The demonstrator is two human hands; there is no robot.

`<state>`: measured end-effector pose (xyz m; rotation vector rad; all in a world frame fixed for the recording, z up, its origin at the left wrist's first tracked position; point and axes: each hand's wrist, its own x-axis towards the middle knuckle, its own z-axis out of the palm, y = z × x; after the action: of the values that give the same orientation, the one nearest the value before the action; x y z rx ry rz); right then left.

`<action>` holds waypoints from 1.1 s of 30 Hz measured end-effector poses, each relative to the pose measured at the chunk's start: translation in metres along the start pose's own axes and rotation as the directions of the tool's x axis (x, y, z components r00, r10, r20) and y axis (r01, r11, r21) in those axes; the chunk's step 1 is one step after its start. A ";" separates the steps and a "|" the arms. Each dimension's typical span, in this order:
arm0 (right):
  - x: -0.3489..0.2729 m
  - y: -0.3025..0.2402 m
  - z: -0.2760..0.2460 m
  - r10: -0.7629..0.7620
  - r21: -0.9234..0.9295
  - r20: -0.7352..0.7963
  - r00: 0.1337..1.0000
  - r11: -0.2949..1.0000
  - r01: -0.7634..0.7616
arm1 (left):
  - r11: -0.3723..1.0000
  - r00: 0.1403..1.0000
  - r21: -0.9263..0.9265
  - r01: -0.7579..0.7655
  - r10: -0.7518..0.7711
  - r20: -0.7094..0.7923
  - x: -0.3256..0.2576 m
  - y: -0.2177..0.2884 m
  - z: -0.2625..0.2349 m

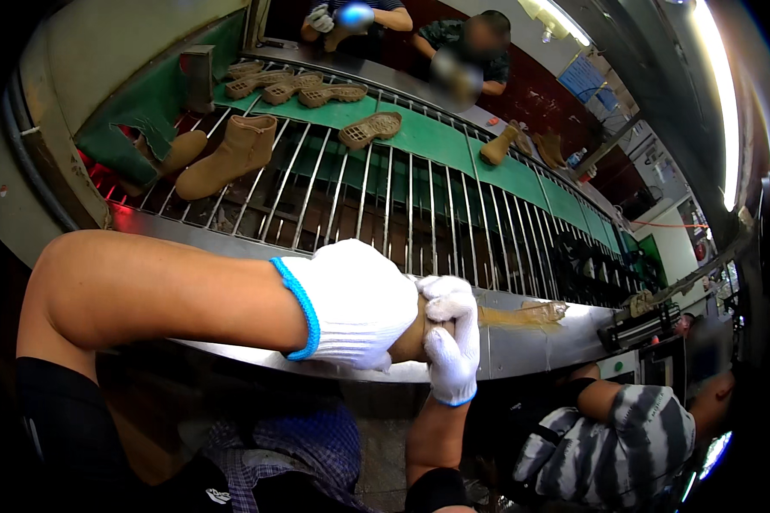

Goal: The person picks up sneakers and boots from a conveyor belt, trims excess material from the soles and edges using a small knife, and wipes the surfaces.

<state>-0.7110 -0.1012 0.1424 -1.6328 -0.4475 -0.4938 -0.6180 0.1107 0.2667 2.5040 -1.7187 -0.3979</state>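
Both my hands wear white knitted gloves with blue cuffs and meet over the near metal ledge. Between them is a tan boot point(412, 332), mostly covered by the gloves. My left hand point(359, 299) reaches across from the left and is closed over the boot, its fingers largely hidden behind the back of the glove. On the boot's right side, my right hand point(453, 329) grips with bent fingers and the thumb pressed against it.
Beyond the ledge point(586, 325) runs a rack of metal bars point(389, 201) with a green strip point(436, 141). It carries a tan ankle boot point(227, 158), a loose sole point(372, 128), several more soles and another boot point(499, 147). Brown tape point(522, 314) lies right of my hands. Co-workers sit opposite and at right.
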 end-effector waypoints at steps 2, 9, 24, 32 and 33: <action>0.009 -0.016 -0.001 0.047 -0.116 0.035 0.998 0.992 -0.043 | 1.000 1.000 0.020 -0.007 0.008 -0.016 -0.001 0.000 -0.002; -0.014 -0.010 0.008 0.115 0.123 -0.138 0.984 0.987 -0.098 | 0.991 0.992 0.045 0.125 -0.125 -0.004 -0.025 0.008 0.005; -0.095 -0.041 0.061 0.104 0.038 -0.392 0.914 0.995 -0.097 | 0.985 0.845 0.170 0.028 0.068 -0.530 -0.066 0.073 0.104; -0.117 -0.078 0.064 0.387 -0.090 -0.587 0.712 0.842 -0.532 | 0.806 0.796 0.572 0.154 0.241 -0.555 -0.074 0.114 0.145; -0.108 -0.078 0.058 0.486 -0.028 -0.581 0.653 0.790 -0.612 | 0.781 0.798 0.606 0.153 0.264 -0.542 -0.076 0.111 0.146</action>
<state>-0.8401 -0.0354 0.1407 -1.6438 0.5655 -0.5221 -0.7817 0.1523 0.1617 2.4806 -1.8023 1.0697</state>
